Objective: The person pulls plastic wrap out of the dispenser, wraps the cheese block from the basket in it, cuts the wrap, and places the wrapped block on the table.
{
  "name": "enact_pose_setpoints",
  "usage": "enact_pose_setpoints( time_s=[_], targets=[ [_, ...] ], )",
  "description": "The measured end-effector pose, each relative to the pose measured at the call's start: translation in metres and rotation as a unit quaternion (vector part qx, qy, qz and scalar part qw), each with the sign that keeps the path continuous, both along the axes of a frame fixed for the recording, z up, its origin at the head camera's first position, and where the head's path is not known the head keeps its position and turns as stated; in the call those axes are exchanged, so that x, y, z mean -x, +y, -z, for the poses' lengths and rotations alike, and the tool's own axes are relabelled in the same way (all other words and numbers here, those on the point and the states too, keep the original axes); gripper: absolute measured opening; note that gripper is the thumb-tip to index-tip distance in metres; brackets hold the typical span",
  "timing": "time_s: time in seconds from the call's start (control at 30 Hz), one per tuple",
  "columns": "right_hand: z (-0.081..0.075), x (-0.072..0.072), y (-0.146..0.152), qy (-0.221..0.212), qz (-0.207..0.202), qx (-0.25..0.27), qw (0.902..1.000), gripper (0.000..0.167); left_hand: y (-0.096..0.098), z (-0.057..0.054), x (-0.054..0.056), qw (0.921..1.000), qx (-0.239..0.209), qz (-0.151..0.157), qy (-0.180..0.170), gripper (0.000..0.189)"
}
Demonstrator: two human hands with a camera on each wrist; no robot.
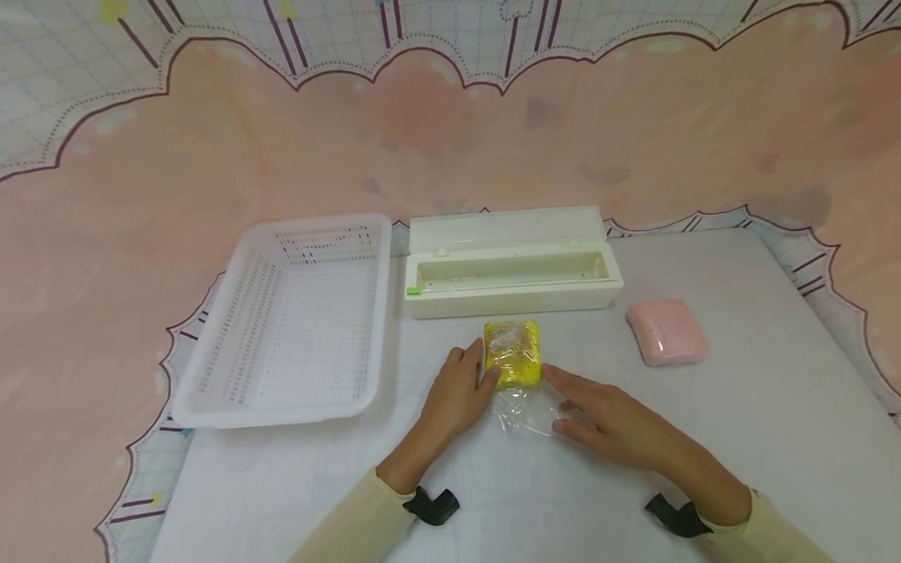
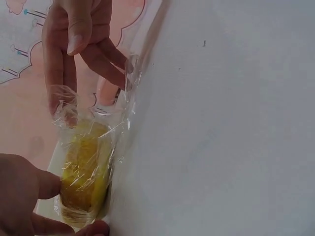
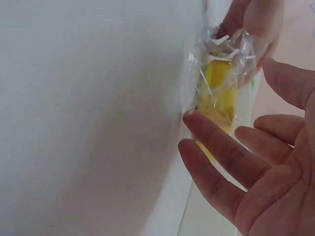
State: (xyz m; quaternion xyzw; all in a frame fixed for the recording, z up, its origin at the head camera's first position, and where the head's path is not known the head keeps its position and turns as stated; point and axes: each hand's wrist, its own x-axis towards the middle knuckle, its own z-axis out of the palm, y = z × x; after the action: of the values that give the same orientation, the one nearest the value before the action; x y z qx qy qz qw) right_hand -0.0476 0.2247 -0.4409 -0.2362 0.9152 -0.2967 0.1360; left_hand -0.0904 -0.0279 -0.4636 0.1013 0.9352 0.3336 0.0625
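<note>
A yellow block [image 1: 513,352], wrapped in clear plastic film, lies on the white table in front of a long cream box. Loose film [image 1: 524,412] spreads from its near end. At the block's left side, my left hand [image 1: 457,395] holds it, thumb at the near corner and fingers along the edge. My right hand [image 1: 612,422] is at the block's right, fingers spread and mostly straight, index fingertip by its edge. In the right wrist view, the right hand [image 3: 261,167] has nothing in its palm. Whether its fingertips touch the film is hard to tell.
The cream box [image 1: 514,301] stands behind the block with its lid raised and a green tab at its left corner. To the left is a white perforated basket [image 1: 376,336]. A pink wrapped block [image 1: 667,332] lies on the right of the white table [image 1: 760,438].
</note>
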Motion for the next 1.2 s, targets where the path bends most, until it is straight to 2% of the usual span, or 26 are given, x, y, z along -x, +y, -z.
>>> enact_pose_setpoints(
  time_s=[0.07,0.17,0.23,0.3,0.4,0.53,0.63,0.77,0.8,0.83,0.87,0.93,0.97,1.03,1.07,1.1,1.13,1.2],
  targets=[
    [-0.001,0.0,-0.001,-0.019,0.036,0.003,0.9991,0.07,-0.002,0.001,-0.003,0.9998,-0.014,-0.009,-0.012,0.048],
    [-0.003,0.003,-0.003,-0.055,0.116,0.017,0.9915,0.06,-0.005,0.003,-0.009,0.9957,-0.066,-0.025,-0.059,0.035],
    [-0.004,0.006,-0.005,-0.088,0.158,0.028,0.9831,0.053,-0.007,0.003,-0.012,0.9875,-0.115,-0.029,-0.103,0.031],
    [-0.005,0.009,-0.009,-0.128,0.179,0.05,0.9742,0.048,-0.008,0.003,-0.014,0.9745,-0.165,-0.032,-0.149,0.031],
    [-0.003,0.012,-0.015,-0.209,0.187,0.098,0.9548,0.045,-0.007,0.002,-0.016,0.9534,-0.222,-0.032,-0.202,0.032],
    [0.001,0.014,-0.023,-0.298,0.181,0.179,0.9198,0.049,-0.004,0.003,-0.018,0.9348,-0.263,-0.033,-0.237,0.029],
    [0.003,0.013,-0.027,-0.337,0.161,0.237,0.8969,0.049,-0.002,0.005,-0.02,0.9187,-0.297,-0.033,-0.258,0.026],
    [0.005,0.013,-0.027,-0.364,0.136,0.292,0.8737,0.046,0.001,0.007,-0.024,0.8936,-0.352,-0.032,-0.276,0.024],
    [0.005,0.013,-0.027,-0.37,0.132,0.303,0.8683,0.046,0.002,0.007,-0.025,0.8906,-0.36,-0.032,-0.276,0.023],
    [0.006,0.013,-0.027,-0.374,0.129,0.312,0.8637,0.046,0.002,0.008,-0.026,0.8908,-0.361,-0.033,-0.274,0.022],
    [0.006,0.013,-0.027,-0.376,0.127,0.318,0.861,0.046,0.002,0.007,-0.027,0.8969,-0.354,-0.03,-0.264,0.021],
    [0.007,0.012,-0.026,-0.369,0.118,0.321,0.8641,0.048,0.001,0.006,-0.032,0.9204,-0.318,-0.008,-0.227,0.018],
    [0.008,0.012,-0.025,-0.359,0.113,0.316,0.8709,0.049,0.0,0.005,-0.035,0.9367,-0.289,0.014,-0.197,0.018],
    [0.009,0.011,-0.023,-0.331,0.107,0.296,0.8895,0.05,-0.003,0.002,-0.04,0.9686,-0.212,0.067,-0.111,0.023],
    [0.01,0.011,-0.023,-0.314,0.103,0.284,0.9,0.049,-0.004,-0.001,-0.041,0.9795,-0.168,0.093,-0.061,0.027],
    [0.01,0.011,-0.023,-0.298,0.102,0.271,0.9096,0.047,-0.004,-0.002,-0.042,0.9849,-0.127,0.117,-0.012,0.031],
    [0.011,0.012,-0.024,-0.282,0.103,0.261,0.9175,0.044,-0.004,-0.003,-0.042,0.9862,-0.091,0.135,0.031,0.033],
    [0.012,0.014,-0.026,-0.246,0.106,0.232,0.935,0.035,-0.002,-0.005,-0.038,0.9825,-0.017,0.152,0.107,0.035]
  ],
)
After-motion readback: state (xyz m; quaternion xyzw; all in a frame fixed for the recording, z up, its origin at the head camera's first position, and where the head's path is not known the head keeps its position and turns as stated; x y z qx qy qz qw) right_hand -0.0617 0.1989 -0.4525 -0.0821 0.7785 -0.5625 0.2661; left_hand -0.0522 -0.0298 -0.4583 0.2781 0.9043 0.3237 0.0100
